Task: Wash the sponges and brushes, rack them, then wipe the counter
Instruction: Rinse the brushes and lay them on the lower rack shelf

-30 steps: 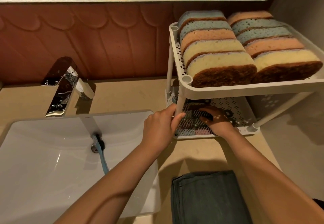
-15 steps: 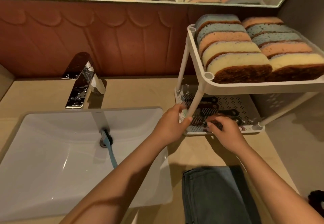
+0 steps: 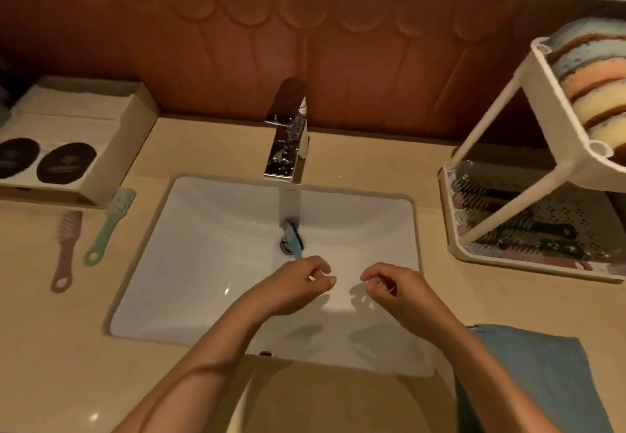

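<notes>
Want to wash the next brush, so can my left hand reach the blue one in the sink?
Probably yes: the left hand hovers empty over the sink, right beside the blue brush lying at the drain, with nothing between them.

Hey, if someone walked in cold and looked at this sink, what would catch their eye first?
Probably the left hand and right hand, loosely curled and holding nothing above the white sink, where a blue brush lies at the drain below the faucet. Next come the pastel sponges packed on the top tier of the white rack at the right. A pink brush and a green brush lie on the counter at the left.
</notes>
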`<action>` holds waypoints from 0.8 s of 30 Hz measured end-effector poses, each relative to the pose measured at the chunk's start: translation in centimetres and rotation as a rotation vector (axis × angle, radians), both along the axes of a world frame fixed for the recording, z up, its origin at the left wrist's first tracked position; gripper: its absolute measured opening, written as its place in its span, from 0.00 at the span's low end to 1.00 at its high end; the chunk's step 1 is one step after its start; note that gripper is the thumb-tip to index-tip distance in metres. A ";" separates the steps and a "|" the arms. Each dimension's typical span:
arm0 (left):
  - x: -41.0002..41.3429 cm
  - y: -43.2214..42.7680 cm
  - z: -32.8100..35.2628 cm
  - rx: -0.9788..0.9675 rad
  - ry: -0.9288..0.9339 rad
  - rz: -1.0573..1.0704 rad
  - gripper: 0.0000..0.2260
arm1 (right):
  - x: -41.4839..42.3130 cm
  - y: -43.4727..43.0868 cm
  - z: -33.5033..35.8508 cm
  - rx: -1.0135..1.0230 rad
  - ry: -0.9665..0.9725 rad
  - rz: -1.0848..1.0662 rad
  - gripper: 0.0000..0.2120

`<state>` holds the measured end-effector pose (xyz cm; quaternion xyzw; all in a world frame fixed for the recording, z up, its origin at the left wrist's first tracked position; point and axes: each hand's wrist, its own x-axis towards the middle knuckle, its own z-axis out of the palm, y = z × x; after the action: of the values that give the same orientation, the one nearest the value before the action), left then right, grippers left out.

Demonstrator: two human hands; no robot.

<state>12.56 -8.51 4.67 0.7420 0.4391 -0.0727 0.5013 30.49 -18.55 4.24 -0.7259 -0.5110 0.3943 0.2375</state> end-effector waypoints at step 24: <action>-27.9 12.0 -3.9 0.689 0.598 0.690 0.15 | -21.4 11.2 -3.1 -0.122 0.095 0.239 0.08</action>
<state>-15.37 3.49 0.75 0.6234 0.7771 0.0359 0.0792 9.10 -7.40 1.16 -0.6535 -0.5572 0.4840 0.1680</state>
